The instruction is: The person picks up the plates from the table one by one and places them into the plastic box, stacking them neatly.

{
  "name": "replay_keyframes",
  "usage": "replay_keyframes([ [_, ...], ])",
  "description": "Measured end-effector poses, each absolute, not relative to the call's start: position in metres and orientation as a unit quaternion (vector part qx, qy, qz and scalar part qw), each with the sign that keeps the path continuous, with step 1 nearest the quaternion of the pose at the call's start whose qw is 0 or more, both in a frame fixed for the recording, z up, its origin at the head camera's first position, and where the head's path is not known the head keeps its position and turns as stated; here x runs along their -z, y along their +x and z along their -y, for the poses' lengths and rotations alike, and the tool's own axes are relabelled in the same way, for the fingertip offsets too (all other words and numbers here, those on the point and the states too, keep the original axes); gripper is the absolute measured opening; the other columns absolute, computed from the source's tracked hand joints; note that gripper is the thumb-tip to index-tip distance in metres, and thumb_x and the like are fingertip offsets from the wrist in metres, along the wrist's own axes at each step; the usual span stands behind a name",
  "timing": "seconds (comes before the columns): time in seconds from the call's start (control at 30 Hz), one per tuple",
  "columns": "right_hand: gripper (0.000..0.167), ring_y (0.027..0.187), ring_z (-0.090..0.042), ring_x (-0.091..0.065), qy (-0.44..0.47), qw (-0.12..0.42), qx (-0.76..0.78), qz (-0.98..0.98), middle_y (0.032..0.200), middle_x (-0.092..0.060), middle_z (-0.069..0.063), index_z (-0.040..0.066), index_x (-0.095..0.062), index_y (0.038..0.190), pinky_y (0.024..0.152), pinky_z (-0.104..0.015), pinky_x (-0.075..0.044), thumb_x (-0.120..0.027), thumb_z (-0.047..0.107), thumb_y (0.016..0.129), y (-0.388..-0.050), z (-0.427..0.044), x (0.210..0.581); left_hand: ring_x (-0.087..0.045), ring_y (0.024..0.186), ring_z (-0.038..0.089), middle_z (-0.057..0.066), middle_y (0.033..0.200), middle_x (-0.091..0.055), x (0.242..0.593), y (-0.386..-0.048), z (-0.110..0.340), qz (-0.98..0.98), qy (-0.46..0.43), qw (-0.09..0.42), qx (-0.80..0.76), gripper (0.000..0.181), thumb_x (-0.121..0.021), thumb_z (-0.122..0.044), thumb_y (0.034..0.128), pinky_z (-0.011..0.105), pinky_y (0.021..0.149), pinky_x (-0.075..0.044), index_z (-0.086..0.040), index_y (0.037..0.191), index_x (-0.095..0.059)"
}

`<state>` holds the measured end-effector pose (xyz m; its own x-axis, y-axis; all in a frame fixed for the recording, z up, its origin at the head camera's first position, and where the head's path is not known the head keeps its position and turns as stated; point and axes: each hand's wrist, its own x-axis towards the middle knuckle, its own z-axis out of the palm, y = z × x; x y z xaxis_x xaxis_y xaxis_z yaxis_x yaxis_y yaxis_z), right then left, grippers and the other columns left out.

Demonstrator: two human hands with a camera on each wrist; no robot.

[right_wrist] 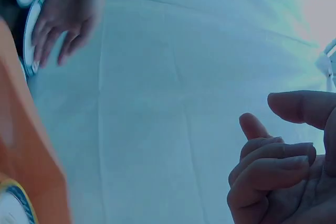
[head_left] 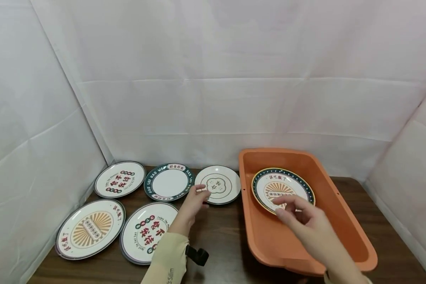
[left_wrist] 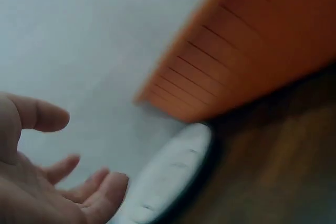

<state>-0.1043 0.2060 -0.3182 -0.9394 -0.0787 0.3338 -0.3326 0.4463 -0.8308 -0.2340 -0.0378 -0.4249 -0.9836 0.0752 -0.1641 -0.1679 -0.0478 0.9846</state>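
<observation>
In the head view my left hand (head_left: 194, 205) hovers over the near left edge of a small white plate (head_left: 230, 181) with a cloud-shaped line design, its fingers apart and holding nothing. The left wrist view has that hand (left_wrist: 63, 177) beside the blurred plate (left_wrist: 170, 174). My right hand (head_left: 305, 225) is above the orange tub (head_left: 344, 213), loosely bent and empty. Below its fingertips, a plate with a dark dotted rim (head_left: 294, 183) lies in the tub. Bent fingers with a gap to the thumb show on the right hand (right_wrist: 283, 166) in the right wrist view.
Left of the small plate lie a green-rimmed plate (head_left: 168, 183) and a red-lettered plate (head_left: 120, 179) at the back. Nearer are a sunburst plate (head_left: 92, 228) and another lettered plate (head_left: 142, 232). White cloth (head_left: 234, 79) hangs behind and at both sides of the wooden table (head_left: 220, 244).
</observation>
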Motion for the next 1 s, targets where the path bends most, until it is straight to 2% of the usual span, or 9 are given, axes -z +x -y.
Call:
replay_keyframes([
  [0.1, 0.017, 0.049, -0.013, -0.039, 0.063, 0.090, -0.574, 0.812, 0.077, -0.049, -0.005, 0.005, -0.061, 0.106, 0.042, -0.030, -0.034, -0.060, 0.013, 0.091, -0.101, -0.197, 0.335, -0.042, 0.119, 0.039, 0.029, 0.131, -0.036, 0.445, -0.233, 0.036, -0.642, -0.087, 0.112, -0.753, 0.059, -0.048, -0.010, 0.0919, 0.039, 0.081, -0.051, 0.002, 0.141, -0.017],
  [0.2, 0.021, 0.045, -0.012, -0.034, 0.007, 0.070, -0.625, 0.778, 0.069, -0.045, -0.004, 0.003, -0.060, 0.106, 0.038, -0.029, -0.031, -0.060, 0.018, 0.091, -0.101, -0.188, 0.351, -0.042, 0.120, 0.041, 0.031, 0.135, -0.031, 0.458, -0.232, 0.034, -0.610, -0.114, 0.122, -0.775, 0.065, -0.046, -0.009, 0.0923, 0.041, 0.080, -0.051, 0.001, 0.144, -0.008],
  [0.4, 0.026, 0.042, -0.010, -0.030, -0.031, 0.081, -0.683, 0.725, 0.057, -0.036, -0.001, -0.003, -0.059, 0.104, 0.038, -0.033, -0.024, -0.059, 0.020, 0.092, -0.103, -0.174, 0.378, -0.049, 0.113, 0.039, 0.032, 0.132, -0.033, 0.471, -0.239, 0.031, -0.593, -0.119, 0.111, -0.789, 0.068, -0.044, -0.006, 0.0920, 0.040, 0.075, -0.053, 0.001, 0.144, -0.001],
  [0.6, 0.027, 0.042, -0.008, -0.031, -0.043, 0.106, -0.723, 0.682, 0.055, -0.038, 0.000, -0.008, -0.056, 0.103, 0.042, -0.040, -0.020, -0.058, 0.016, 0.092, -0.108, -0.166, 0.394, -0.057, 0.102, 0.037, 0.030, 0.127, -0.037, 0.476, -0.255, 0.028, -0.593, -0.146, 0.107, -0.784, 0.066, -0.043, -0.007, 0.0943, 0.036, 0.067, -0.055, -0.001, 0.145, -0.001],
  [0.77, 0.020, 0.041, -0.008, -0.032, -0.054, 0.109, -0.726, 0.677, 0.055, -0.039, 0.001, -0.002, -0.059, 0.099, 0.039, -0.034, -0.023, -0.058, 0.016, 0.092, -0.111, -0.166, 0.401, -0.061, 0.093, 0.036, 0.029, 0.117, -0.047, 0.479, -0.265, 0.021, -0.603, -0.150, 0.099, -0.777, 0.062, -0.043, -0.006, 0.0951, 0.035, 0.064, -0.055, 0.004, 0.143, -0.005],
  [0.9, 0.022, 0.041, -0.009, -0.033, -0.056, 0.110, -0.721, 0.682, 0.056, -0.039, 0.000, -0.004, -0.059, 0.101, 0.037, -0.031, -0.028, -0.058, 0.017, 0.093, -0.113, -0.165, 0.404, -0.065, 0.081, 0.033, 0.026, 0.107, -0.054, 0.481, -0.270, 0.020, -0.610, -0.150, 0.085, -0.774, 0.055, -0.044, -0.006, 0.0961, 0.036, 0.060, -0.055, 0.006, 0.140, -0.013],
  [1.0, 0.022, 0.041, -0.010, -0.033, -0.052, 0.109, -0.720, 0.683, 0.056, -0.039, 0.000, -0.006, -0.058, 0.101, 0.037, -0.032, -0.026, -0.057, 0.015, 0.093, -0.114, -0.164, 0.404, -0.066, 0.076, 0.033, 0.026, 0.103, -0.056, 0.482, -0.273, 0.022, -0.611, -0.152, 0.081, -0.773, 0.052, -0.043, -0.009, 0.0978, 0.036, 0.058, -0.055, 0.005, 0.140, -0.016],
])
